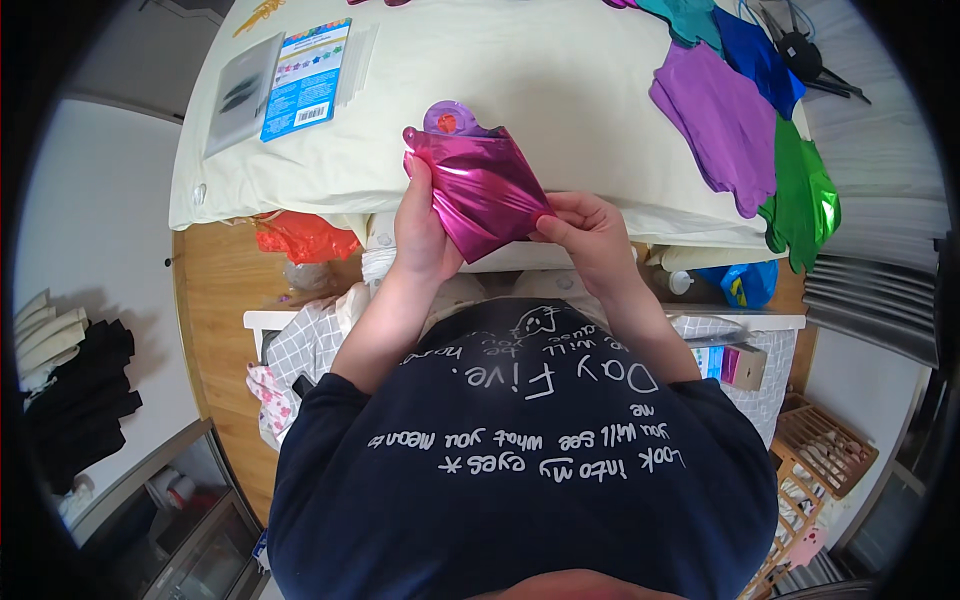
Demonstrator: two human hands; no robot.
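A flat, shiny magenta foil balloon (485, 190) is stretched between my two hands at the near edge of the table. My left hand (425, 215) grips its left side, thumb lying on the foil and the other fingers hidden beneath. At the lower right corner, my right hand (585, 230) pinches the balloon's edge between thumb and fingers. Just beyond the balloon, a purple ring-shaped roll with a red centre (447, 120) lies on the cream cloth, partly covered by the foil.
On the cream-covered table (560, 100), a blue printed package (307, 80) and a clear sleeve (245, 95) lie left. Flat foil balloons, purple (715, 130), blue (755, 60) and green (800, 195), spread along the right side near a black tool with cords (803, 55).
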